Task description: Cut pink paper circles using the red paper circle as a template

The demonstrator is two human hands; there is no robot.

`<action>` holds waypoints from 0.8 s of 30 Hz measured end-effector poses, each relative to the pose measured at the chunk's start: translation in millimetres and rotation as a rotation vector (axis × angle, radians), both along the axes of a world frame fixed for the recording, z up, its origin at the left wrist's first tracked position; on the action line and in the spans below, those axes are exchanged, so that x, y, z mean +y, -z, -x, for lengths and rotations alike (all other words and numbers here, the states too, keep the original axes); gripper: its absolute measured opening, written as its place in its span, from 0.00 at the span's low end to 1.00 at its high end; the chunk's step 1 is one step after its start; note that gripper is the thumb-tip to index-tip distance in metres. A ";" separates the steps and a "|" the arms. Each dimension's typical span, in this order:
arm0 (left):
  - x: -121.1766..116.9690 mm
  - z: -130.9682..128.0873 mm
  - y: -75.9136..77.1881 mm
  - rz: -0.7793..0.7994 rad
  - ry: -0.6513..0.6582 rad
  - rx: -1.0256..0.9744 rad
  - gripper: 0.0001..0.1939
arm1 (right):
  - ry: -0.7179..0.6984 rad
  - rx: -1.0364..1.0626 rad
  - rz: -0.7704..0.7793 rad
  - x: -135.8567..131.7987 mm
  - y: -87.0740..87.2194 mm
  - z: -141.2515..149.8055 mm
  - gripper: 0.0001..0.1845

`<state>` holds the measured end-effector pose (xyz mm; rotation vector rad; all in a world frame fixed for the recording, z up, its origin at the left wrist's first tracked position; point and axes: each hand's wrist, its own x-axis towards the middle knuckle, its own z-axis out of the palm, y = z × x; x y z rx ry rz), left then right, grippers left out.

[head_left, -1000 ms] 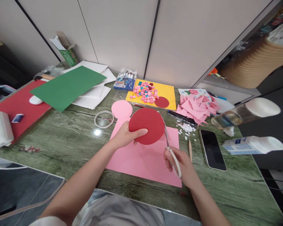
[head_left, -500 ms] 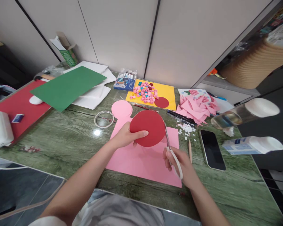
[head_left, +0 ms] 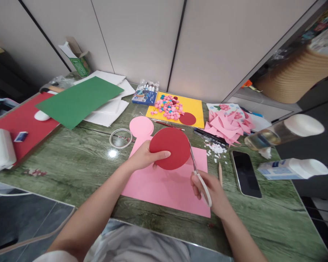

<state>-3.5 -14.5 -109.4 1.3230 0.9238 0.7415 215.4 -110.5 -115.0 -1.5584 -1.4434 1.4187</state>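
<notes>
A round piece of red paper (head_left: 173, 143) is pinched at its left edge by my left hand (head_left: 146, 156), thumb on top. My right hand (head_left: 209, 189) is closed round the white handles of a pair of scissors (head_left: 203, 187). The scissor blades point up and lie along the right edge of the red circle. Beneath both hands a pink sheet (head_left: 164, 193) rests on the table. Just behind its left corner lies a pink paper circle (head_left: 141, 126).
Around me on the green table (head_left: 79, 160) are a tape roll (head_left: 120, 139), a yellow sheet (head_left: 195, 105) with pompoms (head_left: 169, 107), pink paper cutouts (head_left: 226, 122), white scraps (head_left: 215, 147), a pencil (head_left: 220, 173), a phone (head_left: 246, 174), bottles (head_left: 289, 169) and a green sheet (head_left: 79, 100).
The red circle has shifted very slightly left in my left hand. My right hand and the scissors have hardly moved, with the blades still at the circle's edge.
</notes>
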 end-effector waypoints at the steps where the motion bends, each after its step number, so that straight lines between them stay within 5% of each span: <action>1: 0.2 0.2 -0.1 -0.001 -0.005 0.001 0.17 | -0.002 0.003 0.000 0.1 -0.2 0.0 0.20; 24: 1.2 2.3 2.1 0.014 0.047 0.020 0.15 | -0.013 0.042 0.010 0.0 -2.4 0.2 0.20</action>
